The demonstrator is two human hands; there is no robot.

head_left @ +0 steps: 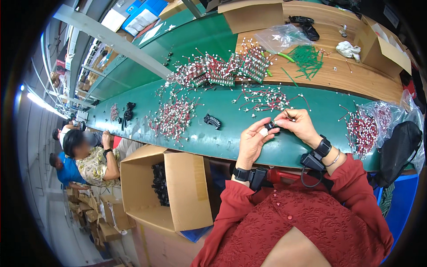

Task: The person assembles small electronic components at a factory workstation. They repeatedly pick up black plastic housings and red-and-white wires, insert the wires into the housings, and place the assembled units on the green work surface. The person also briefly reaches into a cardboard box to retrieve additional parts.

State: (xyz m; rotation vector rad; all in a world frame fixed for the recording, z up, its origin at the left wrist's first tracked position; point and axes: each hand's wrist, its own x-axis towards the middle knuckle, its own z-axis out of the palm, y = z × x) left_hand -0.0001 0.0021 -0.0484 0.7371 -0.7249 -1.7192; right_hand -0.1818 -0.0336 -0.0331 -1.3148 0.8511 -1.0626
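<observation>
My left hand holds a small black plastic part between thumb and fingers, above the green bench. At its upper end my right hand is closed in a pinch; what sits in its fingertips is too small to name. Just beyond the hands lies a loose spread of red wires with white connectors. To the left, a larger heap of red wire leads covers the bench. Between that heap and my hands rests a small row of black parts.
Green circuit boards with wires are stacked behind. Green strips and a clear bag lie on the wooden top. A bagged wire pile and black pouch sit right. An open carton stands below; a co-worker sits left.
</observation>
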